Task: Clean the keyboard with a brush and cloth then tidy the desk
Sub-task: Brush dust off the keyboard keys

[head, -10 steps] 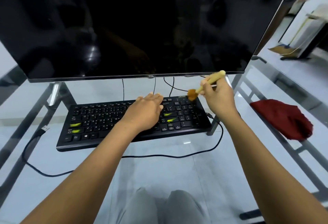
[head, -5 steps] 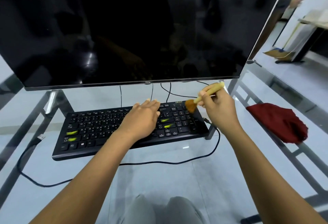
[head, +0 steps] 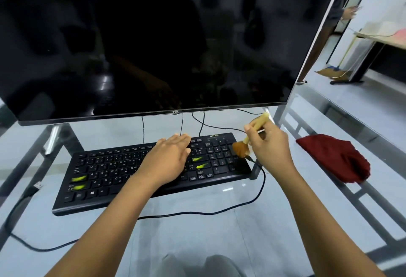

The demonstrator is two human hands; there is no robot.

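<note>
Where your left hand (head: 167, 162) lies: flat on the middle of the keyboard (head: 109, 167), fingers straight and together, holding nothing.
Your right hand (head: 270, 147): pinches the brush (head: 240, 148) by its pale, round handle.
Brush: soft rust-brown tuft over the number pad at the keyboard's right end; whether it touches the keys is unclear.
Keyboard: matte black plastic slab with low flat keys, lying on the glass bench (head: 197, 232); yellow-green smears (head: 79, 178) on four keys.
Writing: TCL on the monitor's (head: 142, 46) lower bezel; the green logo at the keyboard's far right corner is blurred.
Cloth (head: 336, 160): dark red, crumpled, fuzzy, right of the keyboard and well apart.
Cable (head: 219, 210): thin black cord curving along the keyboard's near side.
Hidden: your left hand covers the middle keys; the monitor's top is cut off.
</note>
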